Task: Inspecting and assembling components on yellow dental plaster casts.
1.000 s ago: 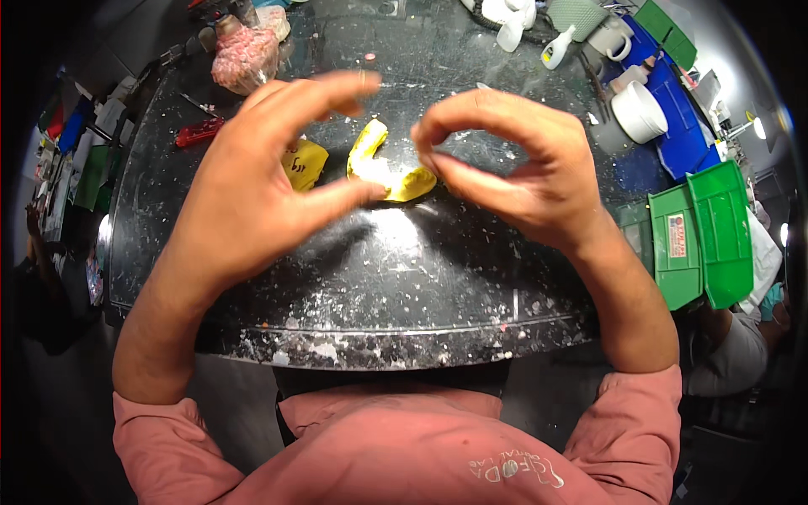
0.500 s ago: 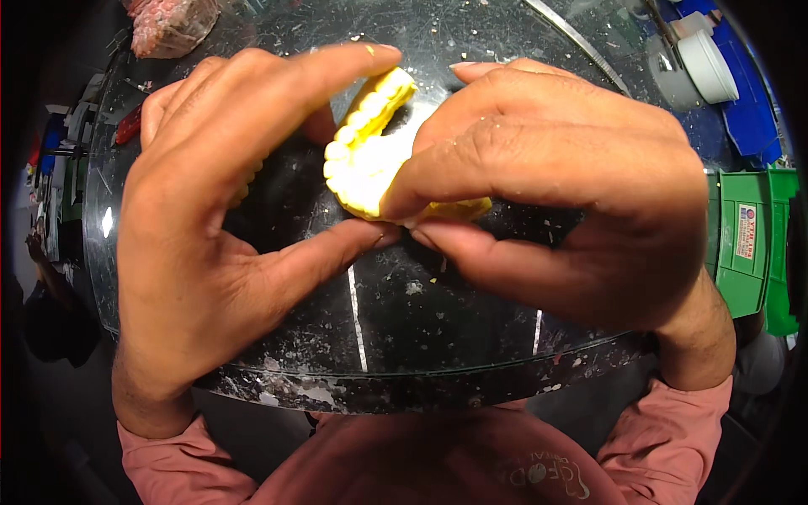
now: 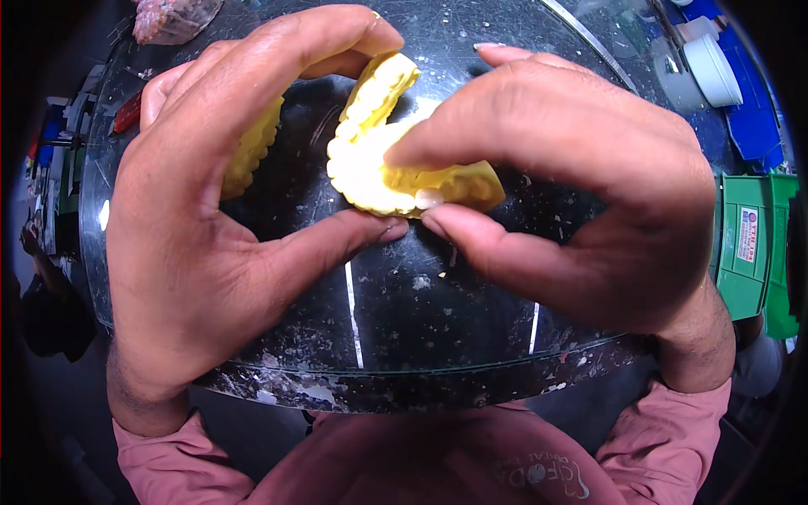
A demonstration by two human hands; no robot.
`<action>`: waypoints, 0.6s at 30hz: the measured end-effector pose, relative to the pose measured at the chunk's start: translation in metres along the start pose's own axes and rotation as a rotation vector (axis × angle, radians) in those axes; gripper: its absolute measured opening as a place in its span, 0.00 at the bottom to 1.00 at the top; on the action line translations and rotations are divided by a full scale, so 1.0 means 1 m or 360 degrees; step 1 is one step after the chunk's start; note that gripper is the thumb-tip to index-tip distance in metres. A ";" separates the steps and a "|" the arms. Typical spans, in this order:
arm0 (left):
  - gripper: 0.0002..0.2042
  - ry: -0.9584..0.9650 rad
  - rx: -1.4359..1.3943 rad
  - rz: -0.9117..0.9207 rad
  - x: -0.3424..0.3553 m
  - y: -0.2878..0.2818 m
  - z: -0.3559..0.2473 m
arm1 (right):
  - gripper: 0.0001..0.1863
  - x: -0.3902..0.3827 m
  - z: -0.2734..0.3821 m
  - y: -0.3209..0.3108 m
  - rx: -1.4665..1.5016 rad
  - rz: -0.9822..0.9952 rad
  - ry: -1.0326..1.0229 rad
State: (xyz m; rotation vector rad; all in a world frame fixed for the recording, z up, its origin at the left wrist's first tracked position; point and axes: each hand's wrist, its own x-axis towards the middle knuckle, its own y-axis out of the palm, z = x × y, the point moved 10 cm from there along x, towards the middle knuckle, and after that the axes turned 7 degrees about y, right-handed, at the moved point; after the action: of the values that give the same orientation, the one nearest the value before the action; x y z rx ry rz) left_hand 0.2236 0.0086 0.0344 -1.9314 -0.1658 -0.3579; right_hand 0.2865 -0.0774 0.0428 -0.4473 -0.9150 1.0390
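Observation:
A yellow dental cast point(image 3: 358, 160), a horseshoe arch with a row of teeth, sits between my hands, its front washed out by glare. My left hand point(image 3: 210, 185) holds it, forefinger at the far end of the arch and thumb against the near front edge. On the near side a small white tooth-shaped piece point(image 3: 428, 199), like a crown, rests among the yellow teeth. My right hand point(image 3: 572, 177) is closed around this part, thumb tip just below the white piece and forefinger over the inside of the arch. A second yellow cast point(image 3: 257, 151) is partly hidden behind my left hand.
The black, scuffed tabletop point(image 3: 421, 311) has plaster specks and a curved near edge. A pinkish lump point(image 3: 172, 18) lies far left, near a red object point(image 3: 127, 114). To the right are a white round tub point(image 3: 712, 69), a blue tray point(image 3: 749, 126) and green bins point(image 3: 745, 244).
The cast has tilted, and its near side now shows more. My right forefinger and thumb have moved apart, uncovering the white piece. My left forefinger has shifted up, revealing the second cast.

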 end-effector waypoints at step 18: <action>0.42 -0.0023 -0.0355 -0.0167 -0.008 0.001 0.008 | 0.10 -0.006 0.006 -0.003 0.0217 -0.0184 -0.0201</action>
State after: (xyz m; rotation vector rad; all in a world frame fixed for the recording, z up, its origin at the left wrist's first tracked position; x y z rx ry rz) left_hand 0.2179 0.0157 0.0281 -2.1508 -0.2460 -0.4475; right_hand 0.2819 -0.0843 0.0459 -0.2142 -0.9635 1.0249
